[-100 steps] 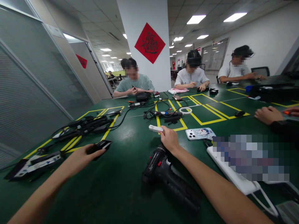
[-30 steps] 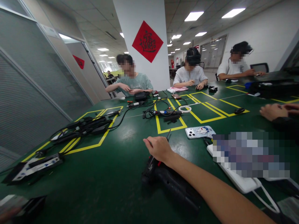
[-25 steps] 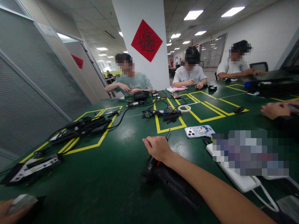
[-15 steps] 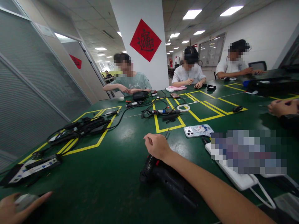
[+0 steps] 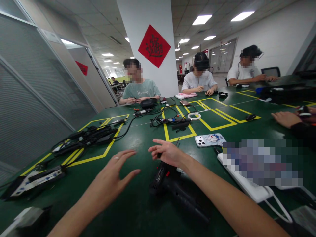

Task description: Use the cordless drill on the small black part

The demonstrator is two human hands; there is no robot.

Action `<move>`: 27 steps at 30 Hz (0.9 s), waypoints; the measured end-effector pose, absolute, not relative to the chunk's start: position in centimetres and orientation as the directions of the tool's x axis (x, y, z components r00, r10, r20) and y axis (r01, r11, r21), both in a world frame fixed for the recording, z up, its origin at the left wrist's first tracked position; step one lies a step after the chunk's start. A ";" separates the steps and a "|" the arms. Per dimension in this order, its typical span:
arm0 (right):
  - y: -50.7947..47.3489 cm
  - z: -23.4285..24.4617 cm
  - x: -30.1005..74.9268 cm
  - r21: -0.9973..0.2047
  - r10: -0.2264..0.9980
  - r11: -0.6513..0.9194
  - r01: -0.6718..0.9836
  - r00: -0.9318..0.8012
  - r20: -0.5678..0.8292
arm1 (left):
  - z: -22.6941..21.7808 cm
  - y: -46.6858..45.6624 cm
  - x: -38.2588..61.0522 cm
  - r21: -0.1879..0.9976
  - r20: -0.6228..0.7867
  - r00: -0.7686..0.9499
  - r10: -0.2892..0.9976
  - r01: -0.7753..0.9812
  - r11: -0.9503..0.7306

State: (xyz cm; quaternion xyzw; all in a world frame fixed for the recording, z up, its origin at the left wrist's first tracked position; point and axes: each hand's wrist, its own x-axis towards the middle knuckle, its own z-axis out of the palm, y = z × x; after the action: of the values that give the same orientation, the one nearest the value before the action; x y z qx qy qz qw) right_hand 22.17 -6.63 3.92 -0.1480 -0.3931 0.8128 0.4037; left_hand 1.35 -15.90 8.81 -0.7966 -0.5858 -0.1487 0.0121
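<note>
My left hand (image 5: 116,174) hovers open over the green table (image 5: 138,210), fingers spread and holding nothing. My right hand (image 5: 168,153) is just right of it, above the front of a black power drill (image 5: 172,186) that lies on the table. Its index finger and thumb point left while the other fingers curl round a thin dark tool (image 5: 177,142), whose tip sticks out past the hand. My right forearm crosses over the drill's body.
A phone in a cartoon case (image 5: 209,140) and a white device (image 5: 247,189) lie to the right. Black cables (image 5: 84,136) and a black-and-white unit (image 5: 34,177) are on the left, a grey box (image 5: 24,223) bottom left. A co-worker's hand (image 5: 286,118) rests at the right; three people sit opposite.
My left hand let go of the grey box at the bottom left and swung up to the middle, open. My right hand's index finger and thumb have stretched out.
</note>
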 end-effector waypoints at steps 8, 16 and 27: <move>-6.1 2.6 21.7 -0.728 0.668 -0.422 -0.540 -0.728 0.153 | 8.0 -11.0 8.8 0.358 0.231 0.497 0.836 0.756 -0.548; -5.9 1.9 21.1 -0.698 0.597 -0.497 -0.515 -0.787 0.156 | 8.3 -12.1 7.2 0.437 0.165 0.519 0.838 0.723 -0.534; -7.1 3.2 20.7 -0.854 0.800 -0.271 -0.443 -0.597 0.056 | 9.1 -12.6 4.6 0.345 0.180 0.323 0.929 0.863 -0.368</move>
State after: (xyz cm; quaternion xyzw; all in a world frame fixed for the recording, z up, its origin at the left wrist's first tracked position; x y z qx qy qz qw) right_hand 20.69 -7.14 3.16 -0.1982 -0.4498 0.7722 0.4026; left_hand 4.57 -12.58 9.10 -0.8081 -0.5545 -0.1756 -0.0932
